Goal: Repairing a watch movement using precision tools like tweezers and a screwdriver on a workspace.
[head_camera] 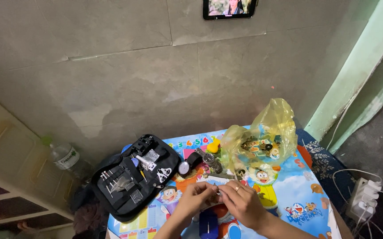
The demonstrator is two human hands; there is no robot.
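Over the cartoon-printed surface (288, 194), my left hand (196, 197) and right hand (242, 203) pinch together a small metal piece (218, 191), beside the open black tool kit (134, 177), so I should grip firmly and work slowly.

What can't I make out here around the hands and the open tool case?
- Small item pinched between the left hand and right hand: head view, covered by the fingers, too small to identify.
- Tools in the black tool case: too small to tell apart.
- Contents of the yellow plastic bag: blurred by the film.
- Blue object below the hands: cut off by the bottom edge.
- Screen on the wall: cut by the top edge.
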